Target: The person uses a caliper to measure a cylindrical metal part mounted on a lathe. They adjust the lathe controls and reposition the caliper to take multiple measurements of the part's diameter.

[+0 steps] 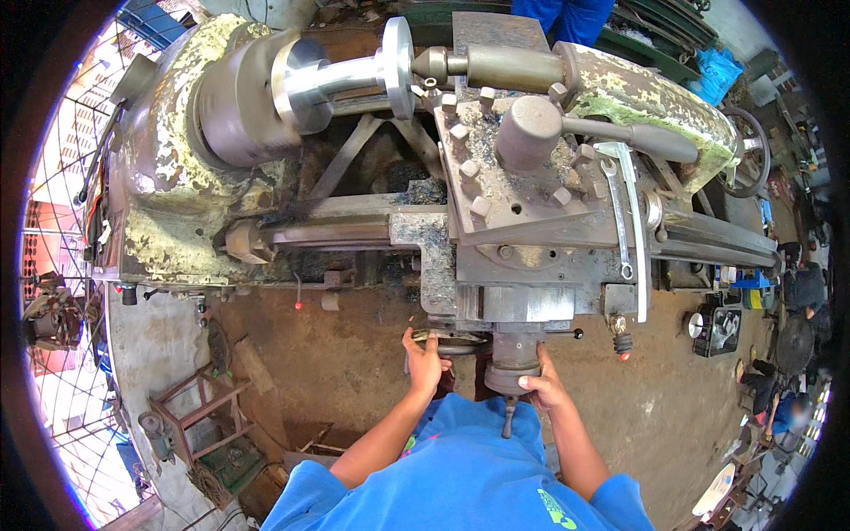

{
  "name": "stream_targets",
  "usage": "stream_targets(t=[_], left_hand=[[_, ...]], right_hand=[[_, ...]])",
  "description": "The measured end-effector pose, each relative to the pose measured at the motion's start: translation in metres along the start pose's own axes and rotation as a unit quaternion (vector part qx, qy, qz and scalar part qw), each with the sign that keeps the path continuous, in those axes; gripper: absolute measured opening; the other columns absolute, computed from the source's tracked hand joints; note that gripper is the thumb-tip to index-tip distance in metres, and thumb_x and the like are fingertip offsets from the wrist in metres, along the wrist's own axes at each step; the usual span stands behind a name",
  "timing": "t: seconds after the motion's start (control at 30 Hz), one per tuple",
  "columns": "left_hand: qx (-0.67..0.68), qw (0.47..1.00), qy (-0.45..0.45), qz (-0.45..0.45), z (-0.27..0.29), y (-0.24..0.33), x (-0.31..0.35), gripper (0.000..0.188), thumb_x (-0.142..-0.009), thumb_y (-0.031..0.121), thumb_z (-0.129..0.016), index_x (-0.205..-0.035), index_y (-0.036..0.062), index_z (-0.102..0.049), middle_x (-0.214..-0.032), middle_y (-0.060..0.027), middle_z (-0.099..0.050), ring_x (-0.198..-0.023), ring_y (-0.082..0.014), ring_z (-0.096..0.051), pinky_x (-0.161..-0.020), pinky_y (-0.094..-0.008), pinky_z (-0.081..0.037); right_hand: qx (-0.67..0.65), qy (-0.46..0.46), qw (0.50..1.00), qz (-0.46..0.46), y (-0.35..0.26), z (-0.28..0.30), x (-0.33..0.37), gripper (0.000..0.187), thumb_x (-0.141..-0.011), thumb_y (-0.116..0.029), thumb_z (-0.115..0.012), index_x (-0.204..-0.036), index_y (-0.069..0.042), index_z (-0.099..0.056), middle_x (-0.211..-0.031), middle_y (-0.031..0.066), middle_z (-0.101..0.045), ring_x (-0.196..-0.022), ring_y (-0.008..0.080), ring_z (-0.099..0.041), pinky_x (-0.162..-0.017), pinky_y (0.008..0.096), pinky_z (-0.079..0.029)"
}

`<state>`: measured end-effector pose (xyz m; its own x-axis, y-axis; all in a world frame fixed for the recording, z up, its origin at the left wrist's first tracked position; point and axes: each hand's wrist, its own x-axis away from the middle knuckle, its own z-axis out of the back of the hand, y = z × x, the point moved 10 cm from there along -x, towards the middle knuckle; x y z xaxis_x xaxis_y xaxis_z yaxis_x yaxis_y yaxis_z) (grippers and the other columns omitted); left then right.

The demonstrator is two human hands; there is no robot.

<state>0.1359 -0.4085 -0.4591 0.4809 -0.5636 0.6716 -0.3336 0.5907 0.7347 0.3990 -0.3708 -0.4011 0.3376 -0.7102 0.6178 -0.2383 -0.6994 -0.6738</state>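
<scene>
My left hand (426,363) is closed on the rim of a dark carriage handwheel (460,349) at the front of a metal lathe. Just right of it, my right hand (548,384) grips the round cross-slide dial (508,379), thumb on its near side; some of its fingers are hidden. A shiny spool-shaped metal workpiece (350,76) runs between the motion-blurred chuck (243,102) and the tailstock centre (431,65). The square tool post (522,199) stands nearer me, its cutting edge by the workpiece's right flange. Metal chips lie over the post.
A combination wrench (617,219) and a caliper (635,234) rest on the carriage, right of the tool post. A red-tipped lever (622,341) sticks out below them. A metal-framed stand (204,407) is on the floor at left; a black tray (719,331) lies at right. Someone in blue trousers (567,18) stands beyond the lathe.
</scene>
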Motion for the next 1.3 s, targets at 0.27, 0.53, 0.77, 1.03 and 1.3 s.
stream_targets(t=[0.27,0.53,0.77,1.03,1.3], left_hand=[[0.006,0.993,0.075,0.093,0.004,-0.004,0.006,0.102,-0.096,0.025,-0.063,-0.151,-0.0034,0.019,-0.080,-0.0203,-0.062,-0.047,-0.0199,-0.059,-0.039,-0.0307,-0.046],[0.029,0.989,0.022,0.141,0.010,-0.010,-0.005,0.051,-0.088,0.014,-0.061,-0.124,0.0027,-0.027,-0.065,-0.0090,-0.052,-0.044,-0.0154,-0.048,-0.034,-0.0290,-0.037],[0.043,0.980,0.036,0.193,0.020,-0.020,-0.012,0.060,-0.088,0.017,-0.060,-0.136,0.0000,-0.029,-0.059,-0.0064,-0.049,-0.041,-0.0143,-0.040,-0.036,-0.0303,-0.033],[0.023,0.988,0.023,0.151,0.026,-0.019,-0.020,0.043,-0.087,0.020,-0.061,-0.121,0.0030,-0.041,-0.068,-0.0064,-0.047,-0.042,-0.0128,-0.040,-0.036,-0.0298,-0.032],[0.051,0.983,0.049,0.169,0.032,-0.018,-0.019,0.050,-0.086,0.019,-0.062,-0.127,0.0025,-0.038,-0.069,-0.0070,-0.048,-0.042,-0.0133,-0.041,-0.035,-0.0295,-0.033]], right_hand=[[-0.188,0.022,0.982,0.017,0.033,0.050,-0.024,0.084,-0.084,-0.032,-0.077,-0.146,0.002,-0.032,-0.128,0.0200,-0.057,-0.108,0.0302,-0.062,-0.093,0.0426,-0.051],[-0.134,0.398,0.906,0.053,0.069,0.235,-0.044,0.028,-0.103,-0.025,-0.055,-0.115,-0.001,-0.052,-0.088,0.0109,-0.060,-0.069,0.0239,-0.063,-0.061,0.0359,-0.054],[-0.058,0.422,0.904,0.034,0.068,0.257,-0.056,0.027,-0.106,-0.025,-0.049,-0.105,0.001,-0.055,-0.082,0.0114,-0.064,-0.061,0.0219,-0.063,-0.053,0.0340,-0.052],[-0.016,0.405,0.914,0.035,0.062,0.248,-0.062,0.029,-0.104,-0.026,-0.052,-0.098,0.002,-0.059,-0.077,0.0112,-0.066,-0.059,0.0206,-0.064,-0.052,0.0329,-0.053],[-0.033,0.409,0.910,0.057,0.057,0.239,-0.057,0.025,-0.104,-0.021,-0.052,-0.096,0.002,-0.058,-0.076,0.0083,-0.062,-0.060,0.0190,-0.061,-0.055,0.0332,-0.049]])
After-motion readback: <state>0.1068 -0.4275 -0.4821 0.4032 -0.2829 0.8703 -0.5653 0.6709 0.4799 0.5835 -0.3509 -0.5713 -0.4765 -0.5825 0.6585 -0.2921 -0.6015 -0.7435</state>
